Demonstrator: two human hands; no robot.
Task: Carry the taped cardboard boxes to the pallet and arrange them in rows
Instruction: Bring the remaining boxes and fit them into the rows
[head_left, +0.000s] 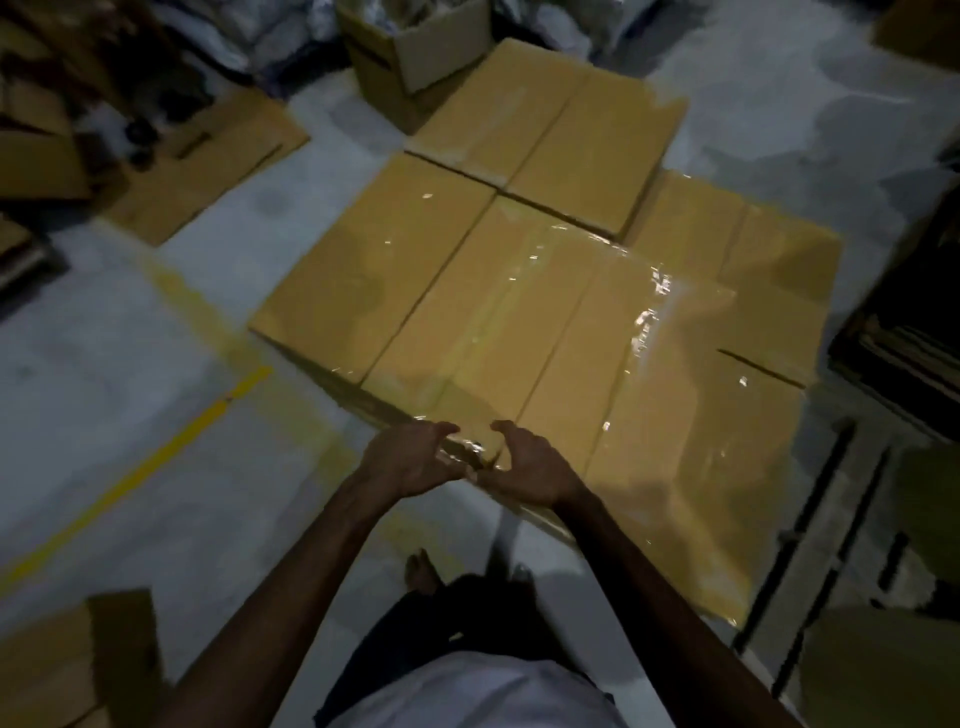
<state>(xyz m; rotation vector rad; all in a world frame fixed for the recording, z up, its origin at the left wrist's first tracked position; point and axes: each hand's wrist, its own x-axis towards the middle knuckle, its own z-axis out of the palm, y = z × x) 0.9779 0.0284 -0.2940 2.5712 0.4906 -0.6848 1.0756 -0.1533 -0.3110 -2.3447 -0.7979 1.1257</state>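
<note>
Cardboard corner, shiny with tape, is where the left hand (410, 457) and right hand (530, 470) curl round the nearest taped box (597, 395), thumbs on top, almost touching. It sits flush against the other boxes (374, 270), in rows on the grey floor (104, 338); open carton (415, 52) behind them.

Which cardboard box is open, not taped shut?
The open box at the far end, behind the taped boxes: its flaps stand up, theirs are sealed flat under glossy tape.
</note>
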